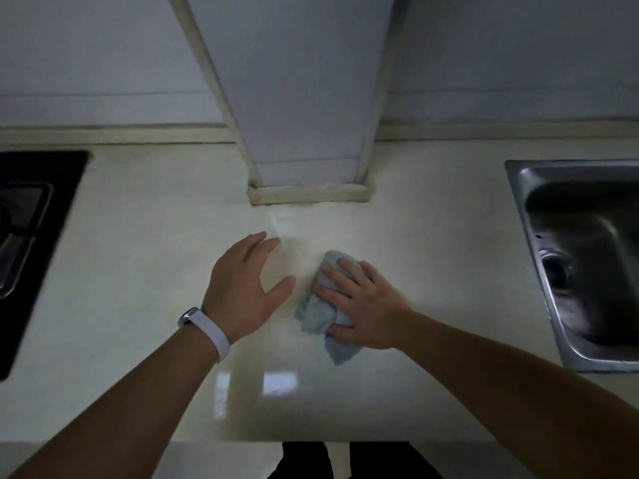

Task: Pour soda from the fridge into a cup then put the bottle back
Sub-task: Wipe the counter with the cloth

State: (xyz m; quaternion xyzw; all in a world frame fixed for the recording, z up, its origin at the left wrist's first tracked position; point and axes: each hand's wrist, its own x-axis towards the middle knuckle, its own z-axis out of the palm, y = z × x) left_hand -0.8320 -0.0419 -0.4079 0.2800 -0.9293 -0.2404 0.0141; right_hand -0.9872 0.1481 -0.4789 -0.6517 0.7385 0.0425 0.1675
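No soda bottle, cup or fridge shows in the head view. My right hand lies flat with straight fingers on a crumpled light-blue cloth, pressing it onto the cream countertop. My left hand hovers or rests just left of the cloth, fingers straight and spread, holding nothing. A white band sits on my left wrist.
A steel sink is set into the counter at the right. A black gas hob lies at the left edge. A tiled column juts out from the back wall at the middle. The counter's front edge runs near the bottom.
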